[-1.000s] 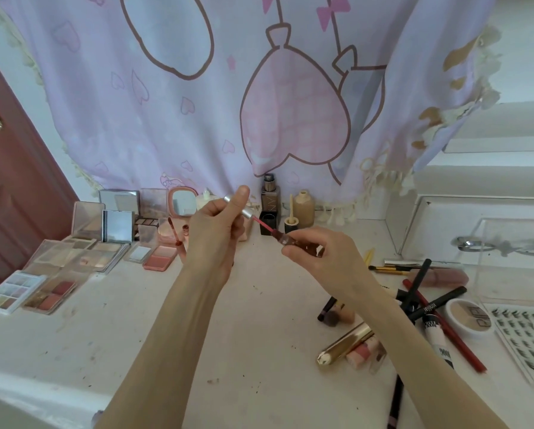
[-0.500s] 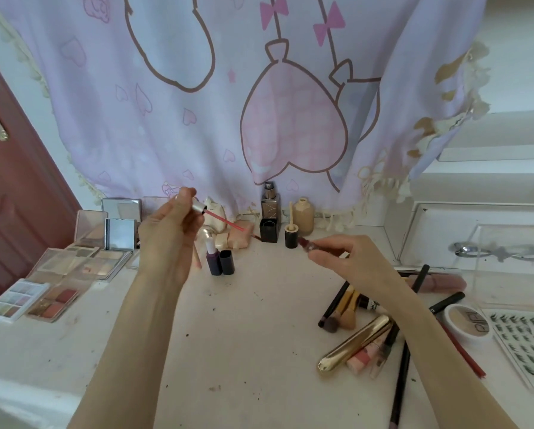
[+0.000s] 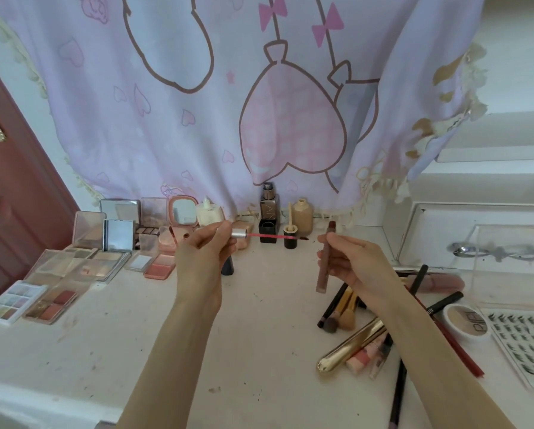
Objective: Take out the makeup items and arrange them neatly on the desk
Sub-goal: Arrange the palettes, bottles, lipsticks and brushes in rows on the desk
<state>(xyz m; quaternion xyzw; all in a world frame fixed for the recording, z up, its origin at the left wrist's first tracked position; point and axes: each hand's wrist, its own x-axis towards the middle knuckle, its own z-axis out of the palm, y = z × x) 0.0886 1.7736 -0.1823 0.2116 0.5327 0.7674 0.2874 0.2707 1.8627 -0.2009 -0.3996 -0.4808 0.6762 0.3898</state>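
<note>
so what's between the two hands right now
In the head view, only the pink wand spans the gap from the left hand toward the tube in the right hand; its tip stops short.

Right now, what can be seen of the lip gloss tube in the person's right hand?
The lip gloss tube is a slim, brownish-mauve stick, plastic by its look, with a darker neck at its top. It is uncapped: its silver-capped wand is apart from it, held level by the left hand. The right hand grips the tube near its middle, holding it nearly upright above the desk, touching nothing else.
</note>
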